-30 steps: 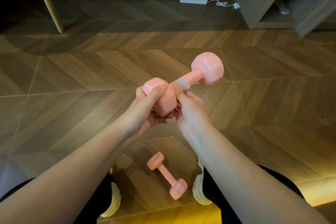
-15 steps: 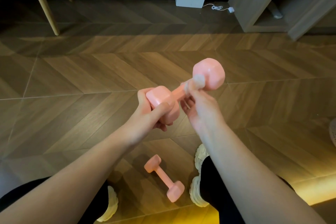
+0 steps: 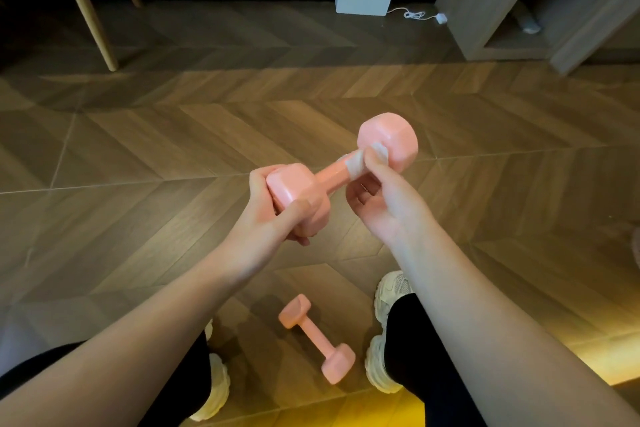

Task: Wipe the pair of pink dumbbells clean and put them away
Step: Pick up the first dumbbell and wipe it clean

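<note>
Head view: left hand (image 3: 273, 229) grips the dumbbell (image 3: 332, 177) end, right hand (image 3: 388, 204) pinches a wipe (image 3: 355, 165) round its handle; best twist while rubbing.

wipe (image 3: 356, 164) now farther up the dumbbell (image 3: 330, 179) handle

Two bare forearms rise from the lower left and lower right corners of the frame and converge near its centre. The left hand (image 3: 270, 222), just left of centre, grips the near head of a pink dumbbell (image 3: 332, 177): its fingers curl round the far side of that head and the thumb lies across the facing side. The right hand (image 3: 384, 208), just right of centre, shows its palm side, with thumb and forefinger pinching a white wipe (image 3: 356, 163) round the bar beside the far head and the other fingers loosely curled below. The two hands are close but apart.
</note>
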